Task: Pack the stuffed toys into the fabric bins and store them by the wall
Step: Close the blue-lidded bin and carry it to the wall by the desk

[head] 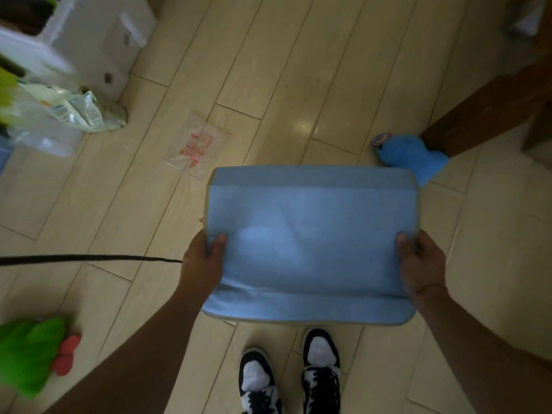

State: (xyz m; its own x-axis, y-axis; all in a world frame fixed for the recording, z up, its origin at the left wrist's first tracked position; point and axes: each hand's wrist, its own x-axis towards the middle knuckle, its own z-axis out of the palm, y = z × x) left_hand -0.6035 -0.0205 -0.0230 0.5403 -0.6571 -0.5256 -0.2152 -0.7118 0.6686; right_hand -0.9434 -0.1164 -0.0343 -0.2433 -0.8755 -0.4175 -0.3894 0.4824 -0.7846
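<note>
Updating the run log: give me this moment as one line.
left hand: grips folded blue fabric bin | right hand: grips it too | blue stuffed toy, green stuffed toy: on floor, unpacked

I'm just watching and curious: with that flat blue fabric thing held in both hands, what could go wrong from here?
The folded light-blue fabric bin blocks the view of the floor. The clear plastic bag with red print lies ahead and might be slippery underfoot. The thin black cord crossing the floor by the left hand could catch a foot. With the right hand also gripping, neither can break a fall.
</note>
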